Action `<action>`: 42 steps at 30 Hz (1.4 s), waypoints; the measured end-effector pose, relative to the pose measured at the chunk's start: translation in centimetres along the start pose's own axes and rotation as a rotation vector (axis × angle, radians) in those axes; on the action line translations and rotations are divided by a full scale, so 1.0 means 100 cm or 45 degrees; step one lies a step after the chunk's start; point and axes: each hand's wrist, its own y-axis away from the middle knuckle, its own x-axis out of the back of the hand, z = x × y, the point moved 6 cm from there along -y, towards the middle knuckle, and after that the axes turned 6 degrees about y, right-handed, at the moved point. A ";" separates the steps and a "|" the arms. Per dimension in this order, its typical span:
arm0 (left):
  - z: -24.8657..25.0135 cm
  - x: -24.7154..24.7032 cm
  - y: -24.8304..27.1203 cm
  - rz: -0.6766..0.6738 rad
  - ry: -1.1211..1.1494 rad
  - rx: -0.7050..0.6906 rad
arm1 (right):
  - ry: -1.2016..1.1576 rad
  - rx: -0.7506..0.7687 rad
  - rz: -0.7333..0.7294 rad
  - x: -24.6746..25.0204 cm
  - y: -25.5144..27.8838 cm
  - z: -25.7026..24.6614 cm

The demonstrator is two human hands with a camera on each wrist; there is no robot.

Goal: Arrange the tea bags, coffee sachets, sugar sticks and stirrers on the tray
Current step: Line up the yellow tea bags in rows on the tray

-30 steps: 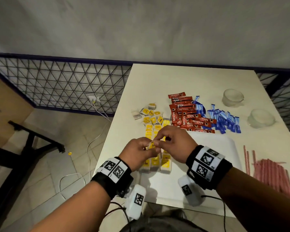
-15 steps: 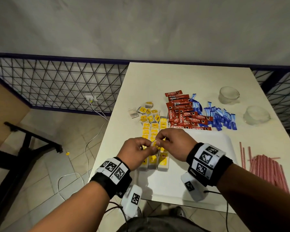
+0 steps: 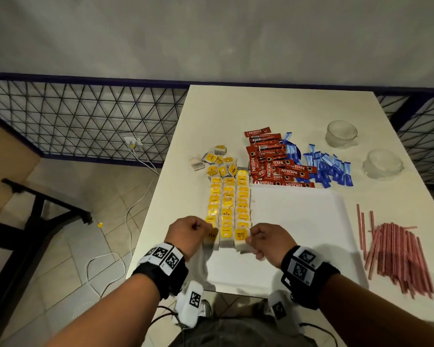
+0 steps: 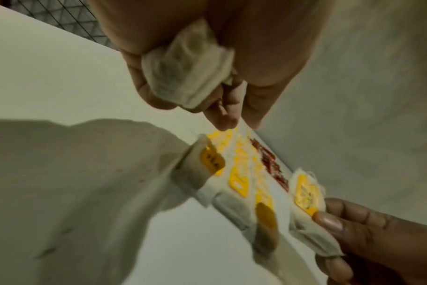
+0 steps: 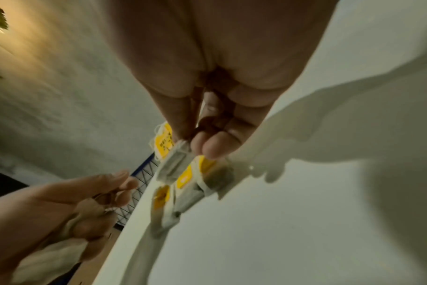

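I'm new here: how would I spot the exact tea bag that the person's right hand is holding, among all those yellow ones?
Find the white tray on the table; three rows of yellow-tagged tea bags run along its left side. At the near end of the rightmost row, the right hand pinches one tea bag. Unlike its neighbours, it is held in fingers.

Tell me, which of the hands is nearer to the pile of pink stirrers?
Right. The right hand is over the tray's near middle, with bare tray between it and the stirrers; the left hand is beyond the tea bag rows.
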 end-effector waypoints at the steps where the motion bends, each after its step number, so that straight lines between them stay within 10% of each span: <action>1: -0.007 0.003 0.002 0.013 -0.044 0.029 | -0.044 -0.045 -0.016 -0.003 -0.002 0.007; 42: -0.043 -0.009 -0.001 -0.184 -0.442 0.158 | 0.001 -0.280 0.145 -0.016 -0.014 0.031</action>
